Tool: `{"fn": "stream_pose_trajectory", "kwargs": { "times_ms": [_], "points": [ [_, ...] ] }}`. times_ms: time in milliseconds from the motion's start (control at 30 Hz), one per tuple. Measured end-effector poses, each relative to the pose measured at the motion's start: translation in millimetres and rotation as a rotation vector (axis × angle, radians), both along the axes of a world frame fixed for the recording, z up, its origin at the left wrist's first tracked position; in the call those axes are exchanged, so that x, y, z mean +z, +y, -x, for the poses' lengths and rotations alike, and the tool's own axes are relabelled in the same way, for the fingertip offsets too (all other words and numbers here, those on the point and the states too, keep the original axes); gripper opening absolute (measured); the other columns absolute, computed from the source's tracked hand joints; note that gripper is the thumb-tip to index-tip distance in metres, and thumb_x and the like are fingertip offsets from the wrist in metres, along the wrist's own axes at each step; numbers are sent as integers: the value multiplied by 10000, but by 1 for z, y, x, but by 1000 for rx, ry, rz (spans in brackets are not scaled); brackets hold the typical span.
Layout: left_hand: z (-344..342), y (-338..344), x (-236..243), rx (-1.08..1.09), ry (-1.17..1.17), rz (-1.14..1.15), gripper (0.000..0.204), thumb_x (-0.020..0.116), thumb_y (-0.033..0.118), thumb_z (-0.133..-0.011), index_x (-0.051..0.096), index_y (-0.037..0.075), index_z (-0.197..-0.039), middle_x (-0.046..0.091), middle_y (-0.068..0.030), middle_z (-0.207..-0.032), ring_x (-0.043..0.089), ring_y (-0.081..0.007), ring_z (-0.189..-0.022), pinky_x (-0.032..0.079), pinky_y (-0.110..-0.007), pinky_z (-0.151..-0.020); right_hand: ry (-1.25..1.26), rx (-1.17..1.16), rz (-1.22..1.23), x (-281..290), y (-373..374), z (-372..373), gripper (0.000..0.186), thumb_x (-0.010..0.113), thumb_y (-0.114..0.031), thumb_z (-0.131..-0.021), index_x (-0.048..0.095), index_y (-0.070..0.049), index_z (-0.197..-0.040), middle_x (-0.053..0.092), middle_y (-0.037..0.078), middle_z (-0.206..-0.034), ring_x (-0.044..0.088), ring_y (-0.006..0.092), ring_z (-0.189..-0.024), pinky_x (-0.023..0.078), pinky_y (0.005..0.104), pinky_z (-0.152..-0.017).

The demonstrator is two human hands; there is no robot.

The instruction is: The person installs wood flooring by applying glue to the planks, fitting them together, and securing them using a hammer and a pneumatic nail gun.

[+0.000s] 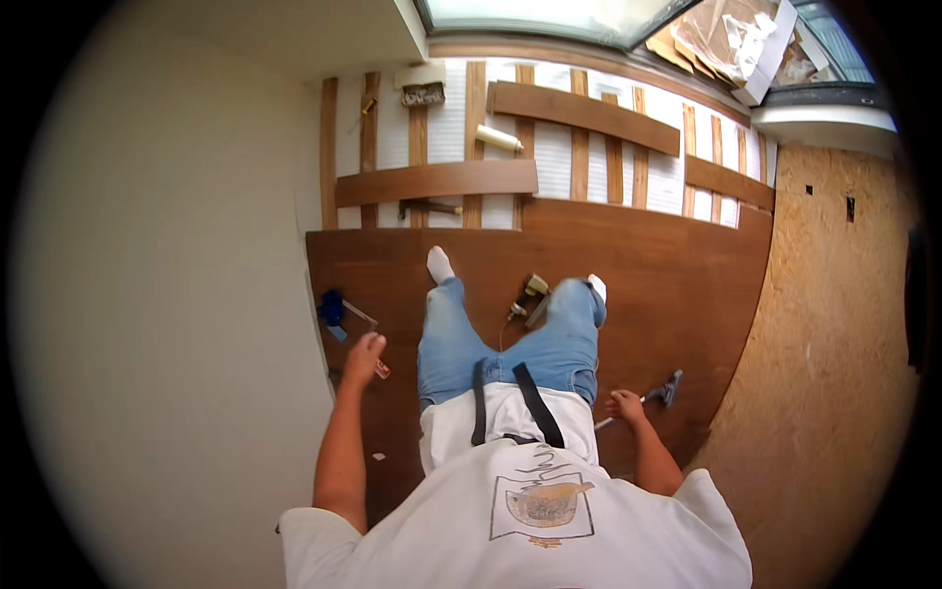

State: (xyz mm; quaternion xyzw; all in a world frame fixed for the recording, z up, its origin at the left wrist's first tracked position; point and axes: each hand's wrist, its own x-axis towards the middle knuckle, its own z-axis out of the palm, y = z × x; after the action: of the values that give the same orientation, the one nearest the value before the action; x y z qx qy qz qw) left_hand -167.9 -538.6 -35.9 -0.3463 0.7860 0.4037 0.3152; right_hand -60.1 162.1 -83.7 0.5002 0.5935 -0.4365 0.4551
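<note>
My left hand (365,357) is closed around something with a red end (383,370), mostly hidden by the fingers. Just beyond it, a blue object (332,307) with a thin pale metal rod lies by the wall; whether the rod joins what I hold is unclear. On the other side, my right hand (625,405) is curled at the pale shaft of a hammer-like tool (669,389) with a dark grey head. Between my legs, a yellowish-green nail gun (535,285) rests on the brown floorboards (677,265), a thin hose or cord trailing from it.
Ahead, wooden battens (474,137) run over white sheeting, with loose boards (437,181) laid across. A hammer (432,207) and a white tube (499,137) lie there. A pale wall (186,275) bounds the left, a chipboard floor (819,324) the right.
</note>
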Motion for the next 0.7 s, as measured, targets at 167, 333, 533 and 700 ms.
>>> {"fn": "stream_pose_trajectory", "kwargs": {
  "times_ms": [167, 333, 533, 700],
  "points": [
    [-20, -114, -36, 79, 3, -64, 482, 628, 359, -1011, 629, -14, -1315, 719, -153, -1146, 684, -226, -1067, 519, -342, -934, 91, 82, 28, -9, -107, 41, 297, 634, -272, -1026, 658, -28, -1195, 732, 128, -981, 712, 202, -792, 597, 343, -689],
    [-52, -147, -71, 29, -205, -69, 508, 670, 354, -976, 623, -12, -1326, 723, -174, -1161, 693, -264, -1085, 528, -364, -948, 344, -5, 90, -43, -206, 170, 301, 619, -253, -1030, 662, 6, -1178, 727, 100, -939, 695, 157, -789, 577, 298, -688],
    [-12, -147, -163, -157, -235, -77, 467, 688, 303, -955, 629, 9, -1313, 753, -195, -1090, 722, -310, -1035, 540, -383, -932, 455, 291, 117, -225, -285, 295, 243, 598, -217, -1009, 697, 5, -1024, 732, 82, -820, 688, 143, -720, 552, 296, -654],
    [105, -164, -375, -799, 16, 137, 475, 740, 246, -893, 616, 31, -1298, 707, -224, -1144, 667, -392, -1076, 530, -483, -925, 770, 873, -229, -431, -319, 414, 287, 602, -279, -951, 715, -16, -954, 720, 236, -929, 682, 446, -906, 538, 510, -832]
  ]
}}
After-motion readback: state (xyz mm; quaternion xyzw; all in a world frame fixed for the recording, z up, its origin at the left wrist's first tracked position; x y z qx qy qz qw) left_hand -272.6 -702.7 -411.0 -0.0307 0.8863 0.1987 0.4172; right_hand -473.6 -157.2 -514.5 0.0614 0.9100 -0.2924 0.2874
